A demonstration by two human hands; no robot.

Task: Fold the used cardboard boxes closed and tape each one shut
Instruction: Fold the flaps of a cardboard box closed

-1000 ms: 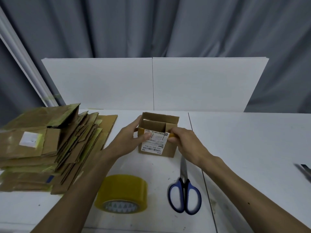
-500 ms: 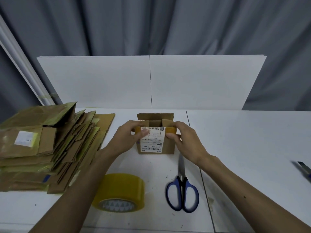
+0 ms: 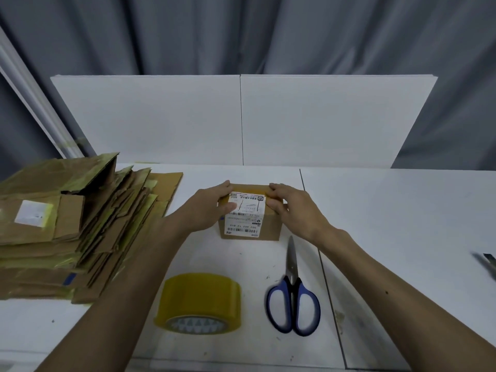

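Small cardboard box [image 3: 251,210] sits upright near the middle of the white surface [image 3: 402,224], top flaps folded down flat. A white shipping label [image 3: 245,214] wraps from its top over the front face, with a strip of yellowish tape along the top edge. Left grip [image 3: 206,210] is closed on the box's left side: fingers bent over the top left edge, thumb pressed on the front face at the label. Right grip [image 3: 292,208] is closed on the right side: fingers curled over the top right edge, thumb at the front right corner. Roll of yellow tape [image 3: 200,302] lies near the person, in front of the box and slightly left, apart from it. Blue-handled scissors [image 3: 292,299] lie just right of the roll, blades closed and pointing toward the box, tip near its right front corner. Stack of flattened cardboard boxes [image 3: 67,224] is piled on the left of the surface. White boards [image 3: 161,119] stand along the back, grey curtain [image 3: 241,33] behind them. Dark object [image 3: 487,261] at the right edge, too blurred to tell what it is.
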